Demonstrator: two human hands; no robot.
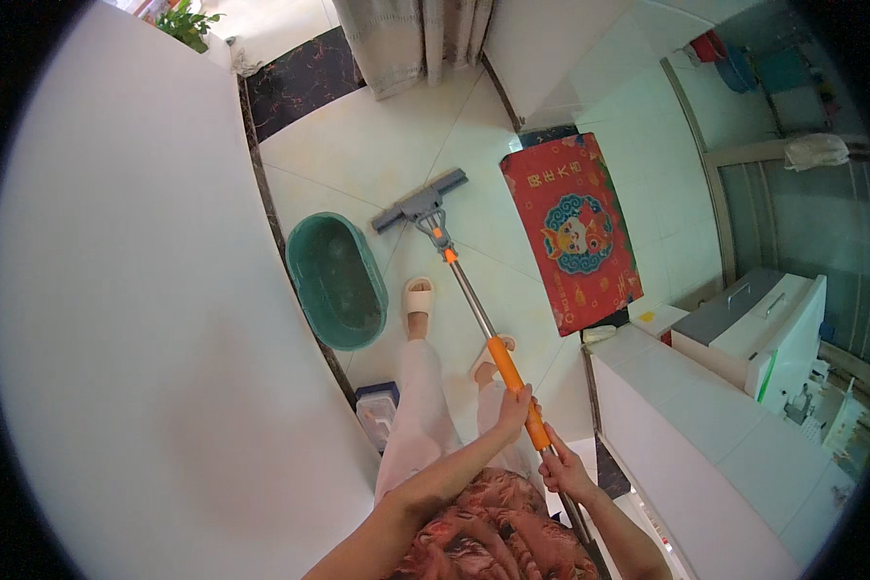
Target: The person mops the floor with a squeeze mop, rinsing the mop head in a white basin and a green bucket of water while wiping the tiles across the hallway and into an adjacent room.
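A sponge mop [478, 301] with a grey head, a steel pole and an orange sleeve slants across the view. Its head lies on the pale tiled floor, between a green plastic tub and a red mat. My left hand [516, 413] is closed round the orange sleeve. Lower down, my right hand [567, 471] grips the steel pole just below that sleeve. The green tub [337, 283] stands against the left wall and holds what looks like dark water. My feet in light slippers are behind the mop head, on either side of the tub's right and the pole.
The red patterned mat [576, 232] lies at a doorway on the right. A clear plastic box [378, 415] with a blue edge stands by the left wall. Beige curtains [399, 43] hang at the top. Beyond the doorway are a drawer cabinet [739, 308] and a glass door.
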